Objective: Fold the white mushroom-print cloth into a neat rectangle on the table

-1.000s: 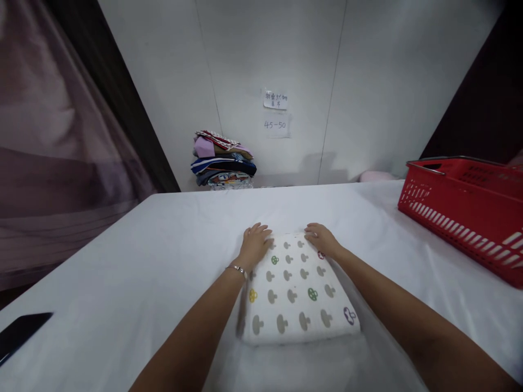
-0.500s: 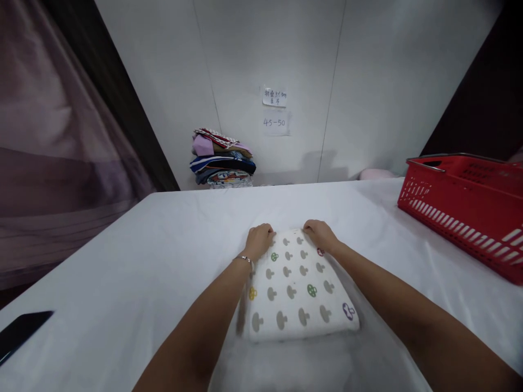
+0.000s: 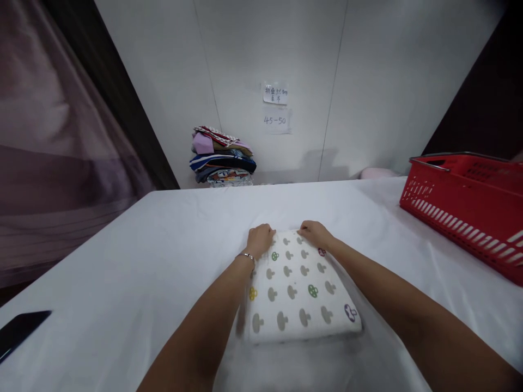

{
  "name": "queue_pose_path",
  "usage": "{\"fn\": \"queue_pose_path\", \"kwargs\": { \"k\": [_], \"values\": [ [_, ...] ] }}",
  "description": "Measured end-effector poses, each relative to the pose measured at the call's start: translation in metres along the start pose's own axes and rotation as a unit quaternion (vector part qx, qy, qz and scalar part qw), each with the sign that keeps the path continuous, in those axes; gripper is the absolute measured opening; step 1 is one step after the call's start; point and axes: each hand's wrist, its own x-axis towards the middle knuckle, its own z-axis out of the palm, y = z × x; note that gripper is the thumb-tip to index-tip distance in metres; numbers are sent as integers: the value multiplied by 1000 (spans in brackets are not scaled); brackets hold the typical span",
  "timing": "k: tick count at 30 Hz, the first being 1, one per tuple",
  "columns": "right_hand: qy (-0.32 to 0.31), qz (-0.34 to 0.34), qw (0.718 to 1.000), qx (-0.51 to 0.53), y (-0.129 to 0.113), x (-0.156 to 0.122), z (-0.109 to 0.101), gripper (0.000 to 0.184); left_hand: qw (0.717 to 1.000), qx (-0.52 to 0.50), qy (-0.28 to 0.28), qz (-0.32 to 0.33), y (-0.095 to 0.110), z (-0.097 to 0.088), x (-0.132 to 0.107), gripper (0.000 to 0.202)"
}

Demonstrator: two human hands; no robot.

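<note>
Head camera view, with the long white-covered table [image 3: 171, 234] as the landmark: a flat, roughly rectangular piece of white cloth printed with grey, green, yellow, red and purple mushrooms [image 3: 300, 280] lies near the middle of the table's width, on the part close to the person. The clearest change is in the fingers. A second ago both hands were laid open over the cloth's far corners, fingers stretched out; now they are curled in. The left hand [image 3: 260, 239], with a thin silver-coloured bracelet [image 3: 247, 256] at its wrist, appears to pinch the far left corner, while the right hand [image 3: 316, 233] seems to pinch the far edge near the right corner, having slid slightly inward. The fingertips beneath are hidden, so how many layers each grip takes cannot be told. The cloth itself has barely shifted and lies flat; I judge that the contact has gone from resting on it to holding its far edge from both sides. The red plastic basket with slotted walls [image 3: 461, 204] stays on the table's right end, the stack of folded multicoloured fabrics [image 3: 223, 157] beyond its far edge, and a flat black object [image 3: 22, 329] on its near left part.
</note>
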Motion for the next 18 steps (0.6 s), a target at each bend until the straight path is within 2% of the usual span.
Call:
{"fn": "queue_pose_path", "kwargs": {
  "k": [6,11,14,18],
  "values": [
    [-1,23,999,-27,0,0,7,27,999,-10,-17,-26,-5,1,5,27],
    [-16,8,997,-72,-11,0,3,29,1000,3,-9,-26,-4,7,6,27],
    [-21,-54,994,-89,-23,-4,4,34,1000,14,2,-20,-3,11,6,29],
    [-78,-137,984,-82,-33,-13,14,53,999,28,14,-20,-5,14,7,30]
  ]
}}
